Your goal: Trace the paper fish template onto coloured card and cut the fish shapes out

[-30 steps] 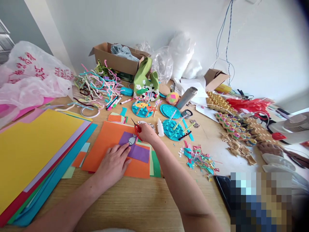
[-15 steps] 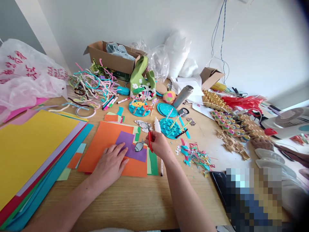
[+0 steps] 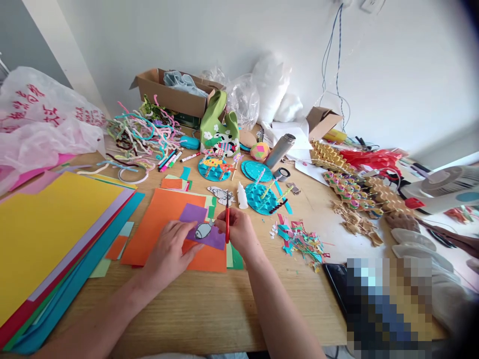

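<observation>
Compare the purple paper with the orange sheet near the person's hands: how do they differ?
Size: the purple paper is much smaller than the orange sheet.
Layering: the purple paper lies on top of the orange sheet, which lies beneath it.
Colour: the purple paper is deep violet; the orange sheet is bright orange.
Shared: both look flat and plain-coloured, and the left hand partly covers both from view.
</observation>
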`<state>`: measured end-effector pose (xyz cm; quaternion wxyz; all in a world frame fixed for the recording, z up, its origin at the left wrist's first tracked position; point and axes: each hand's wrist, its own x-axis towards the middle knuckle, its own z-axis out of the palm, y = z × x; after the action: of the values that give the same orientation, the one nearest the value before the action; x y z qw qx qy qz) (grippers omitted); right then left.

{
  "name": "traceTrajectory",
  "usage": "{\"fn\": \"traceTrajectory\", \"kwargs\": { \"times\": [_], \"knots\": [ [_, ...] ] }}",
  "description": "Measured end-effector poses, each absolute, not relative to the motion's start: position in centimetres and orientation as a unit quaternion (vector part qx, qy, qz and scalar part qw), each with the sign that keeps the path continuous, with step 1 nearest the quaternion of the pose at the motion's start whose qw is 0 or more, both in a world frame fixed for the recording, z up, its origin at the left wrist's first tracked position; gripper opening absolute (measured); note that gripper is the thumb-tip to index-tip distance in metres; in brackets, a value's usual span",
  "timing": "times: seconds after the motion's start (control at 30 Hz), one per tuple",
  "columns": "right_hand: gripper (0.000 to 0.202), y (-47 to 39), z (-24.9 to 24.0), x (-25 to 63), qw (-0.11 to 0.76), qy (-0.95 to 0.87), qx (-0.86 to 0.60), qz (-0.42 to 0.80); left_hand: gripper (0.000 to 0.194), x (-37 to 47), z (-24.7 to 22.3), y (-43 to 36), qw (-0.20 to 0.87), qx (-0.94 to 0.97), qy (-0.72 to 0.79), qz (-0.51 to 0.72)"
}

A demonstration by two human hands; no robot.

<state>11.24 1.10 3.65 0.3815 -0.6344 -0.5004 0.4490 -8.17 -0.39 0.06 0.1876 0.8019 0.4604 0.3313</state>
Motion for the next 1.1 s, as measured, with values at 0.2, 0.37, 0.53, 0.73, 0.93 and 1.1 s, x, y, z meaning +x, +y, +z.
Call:
{"fn": "traceTrajectory", "kwargs": {
  "times": [0.2, 0.37, 0.53, 0.73, 0.93, 1.1],
  "knots": [
    [0.017, 0.8, 3.6, 10.1, 0.419, -0.486, -0.591, 0.489, 0.032, -8.5, 0.7, 0.3, 0.436, 0.653, 0.49, 0.379],
    [0.016, 1.0, 3.5, 10.4, 0.422, -0.498, -0.588, 0.478, 0.033, -8.5, 0.9, 0.4, 0.465, 0.634, 0.486, 0.381],
    [0.015, 3.4, 3.5, 11.7, 0.428, -0.505, -0.6, 0.45, 0.024, -8.4, 0.3, -0.1, 0.324, 0.723, 0.477, 0.381],
    [0.011, 7.4, 2.6, 11.7, 0.297, -0.582, -0.635, 0.413, 0.015, -8.4, 0.1, -0.4, 0.164, 0.801, 0.447, 0.362],
    [0.007, 9.2, 2.0, 10.4, 0.223, -0.628, -0.642, 0.379, 0.015, -8.8, 0.4, -0.2, 0.112, 0.81, 0.482, 0.314],
    [0.007, 10.2, 2.3, 9.6, 0.172, -0.657, -0.652, 0.337, 0.015, -9.4, 0.5, 0.3, 0.079, 0.802, 0.528, 0.269]
  ]
}}
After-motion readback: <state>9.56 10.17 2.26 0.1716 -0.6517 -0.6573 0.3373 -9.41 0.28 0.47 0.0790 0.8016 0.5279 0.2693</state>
